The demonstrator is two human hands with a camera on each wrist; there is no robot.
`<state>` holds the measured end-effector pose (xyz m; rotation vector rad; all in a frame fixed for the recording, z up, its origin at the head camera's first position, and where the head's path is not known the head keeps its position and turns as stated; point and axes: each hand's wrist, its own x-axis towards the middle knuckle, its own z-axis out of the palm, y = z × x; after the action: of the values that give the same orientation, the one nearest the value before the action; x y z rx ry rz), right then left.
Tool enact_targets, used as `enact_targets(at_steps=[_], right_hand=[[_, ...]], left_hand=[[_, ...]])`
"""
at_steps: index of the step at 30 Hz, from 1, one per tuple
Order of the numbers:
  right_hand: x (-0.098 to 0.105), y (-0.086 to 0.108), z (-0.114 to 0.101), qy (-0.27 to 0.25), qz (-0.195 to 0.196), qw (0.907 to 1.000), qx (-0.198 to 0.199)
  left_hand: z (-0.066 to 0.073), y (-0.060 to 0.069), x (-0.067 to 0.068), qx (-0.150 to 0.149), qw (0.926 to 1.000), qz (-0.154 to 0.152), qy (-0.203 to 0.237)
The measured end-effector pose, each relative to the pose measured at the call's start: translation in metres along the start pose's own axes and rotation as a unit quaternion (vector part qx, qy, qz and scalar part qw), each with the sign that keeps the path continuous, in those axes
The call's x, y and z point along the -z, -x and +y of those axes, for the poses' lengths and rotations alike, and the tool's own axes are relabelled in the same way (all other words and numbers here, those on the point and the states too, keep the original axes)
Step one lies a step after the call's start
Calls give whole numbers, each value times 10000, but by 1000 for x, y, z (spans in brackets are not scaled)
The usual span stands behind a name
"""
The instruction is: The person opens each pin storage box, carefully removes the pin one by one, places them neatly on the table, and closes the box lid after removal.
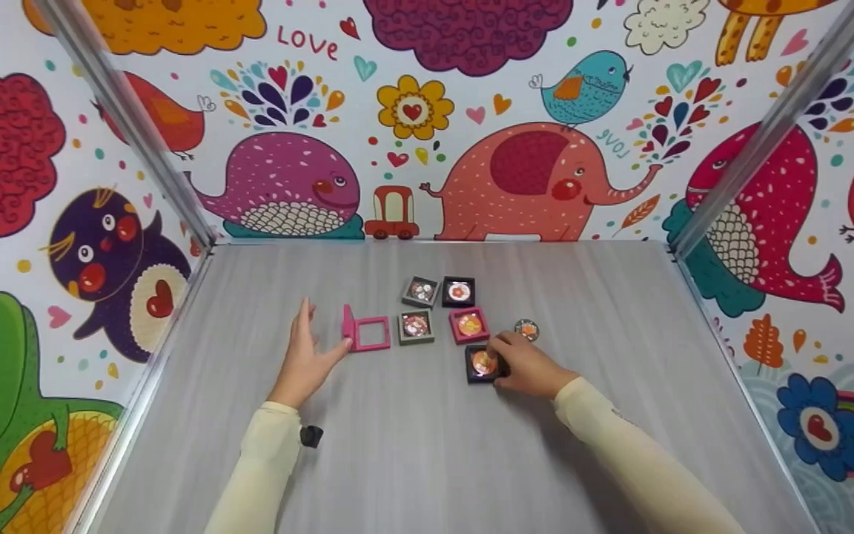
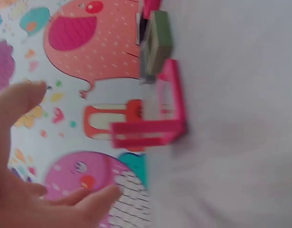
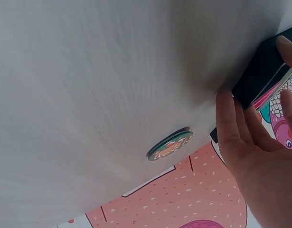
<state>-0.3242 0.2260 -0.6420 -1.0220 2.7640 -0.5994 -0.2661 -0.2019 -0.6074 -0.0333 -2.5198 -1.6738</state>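
Right hand (image 1: 531, 367) grips black box (image 1: 480, 379) on counter (image 1: 397, 452); step in hand: apparently positioning it. Left hand (image 1: 302, 368) spread beside open pink frame (image 1: 373, 346). Next move probably calls for lifting loose disc (image 1: 526, 330).

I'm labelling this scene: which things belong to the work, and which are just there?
Likely involved:
black case gripped by right hand
open pink case
loose disc
four other cases

Probably incidental:
patterned walls
black object by left sleeve
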Motion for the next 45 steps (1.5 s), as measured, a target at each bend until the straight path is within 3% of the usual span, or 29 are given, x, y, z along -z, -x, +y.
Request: enact_targets(at_steps=[4,8,12,16,19,22,25,28,30,31,32,33,34,35,36,37,38,39,40,42,43,45], right_hand=[[-3,4,-1,-237,-6,9995,-198],[8,3,-15,-291,26,9986,-444],[25,2,-39,-271,327,9988,-256],[40,3,-62,-170,562,9983,-53],[48,3,-77,-94,634,9979,14],[54,3,-89,-76,714,9970,279],[57,4,-97,-24,871,9939,673],[58,6,-99,-302,1118,9894,873],[58,8,-98,-1123,1278,9830,694],[57,9,-98,-1836,1331,9727,496],[56,9,-97,-2677,1365,9534,258],[54,9,-97,-3600,1371,9228,-26],[51,9,-97,-4550,1347,8797,-321],[47,9,-97,-5446,1311,8264,-583],[43,10,-98,-6237,1248,7671,-833],[39,10,-99,-6906,1152,7065,-1034],[35,10,-100,-7400,1009,6543,-1189],[30,11,-101,-7775,845,6103,-1261],[26,12,-103,-8074,693,5723,-1261],[20,13,-106,-8466,492,5185,-1098],[17,14,-107,-8587,440,5011,-982],[14,15,-110,-8731,434,4796,-759]], left_hand=[[25,2,-5,-800,9951,568,-81],[45,3,-14,-1284,9897,567,-277],[54,-3,-29,-1479,9871,72,-603],[62,-8,-50,-1466,9820,-806,-882],[69,-7,-68,-1352,9722,-1538,-1137],[73,-5,-85,-1409,9590,-2039,-1374],[76,-3,-96,-1625,9499,-2258,-1424],[79,-3,-101,-1784,9487,-2247,-1330],[81,-3,-103,-1808,9517,-2194,-1163],[81,-4,-103,-1784,9539,-2161,-1072],[82,-5,-104,-1756,9563,-2127,-967],[83,-6,-104,-1706,9588,-2093,-886],[84,-6,-104,-1656,9610,-2064,-808],[85,-7,-105,-1629,9623,-2040,-767],[86,-8,-106,-1606,9631,-2019,-765],[87,-8,-107,-1601,9635,-2005,-762],[87,-9,-108,-1626,9632,-2000,-765],[88,-9,-109,-1653,9623,-2010,-787],[88,-10,-110,-1697,9613,-2021,-798],[89,-10,-113,-1746,9596,-2046,-828],[90,-10,-114,-1756,9593,-2055,-816],[91,-10,-116,-1770,9590,-2061,-802]])
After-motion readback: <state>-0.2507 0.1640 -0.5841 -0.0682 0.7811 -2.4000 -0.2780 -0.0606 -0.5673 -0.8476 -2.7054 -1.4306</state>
